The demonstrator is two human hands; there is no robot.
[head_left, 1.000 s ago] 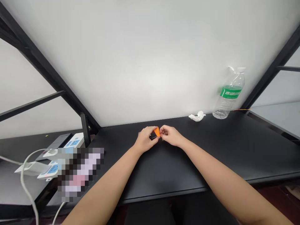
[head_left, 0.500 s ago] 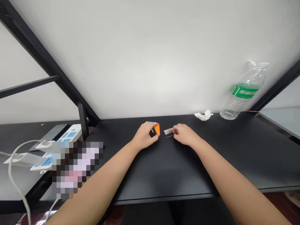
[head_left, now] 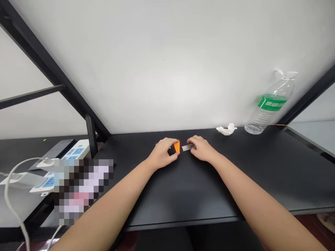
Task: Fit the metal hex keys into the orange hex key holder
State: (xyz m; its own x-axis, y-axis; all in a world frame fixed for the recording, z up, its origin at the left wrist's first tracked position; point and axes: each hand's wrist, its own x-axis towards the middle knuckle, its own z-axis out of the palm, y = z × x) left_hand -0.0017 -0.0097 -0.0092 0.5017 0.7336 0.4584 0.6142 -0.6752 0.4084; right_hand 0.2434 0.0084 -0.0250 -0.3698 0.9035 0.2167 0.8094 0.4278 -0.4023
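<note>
My left hand (head_left: 163, 156) is curled round a small orange and black block (head_left: 175, 147) that rests on the black desk (head_left: 183, 188) near the wall. Just right of it, my right hand (head_left: 201, 149) pinches a small bundle of thin silver pins (head_left: 187, 147), whose free ends point toward the orange face of the block. The pins' tips are a finger's width from the block. A thin metal piece sticks out behind my left hand.
A crumpled white tissue (head_left: 226, 130) and a plastic water bottle (head_left: 267, 106) with a green label stand at the back right by the wall. White power strips (head_left: 65, 158) with cables lie on the left desk, beside a black frame post (head_left: 91, 136).
One second ago both hands met at the block. My right hand then drew away to the right with the pins, and has now come back closer to the block.
</note>
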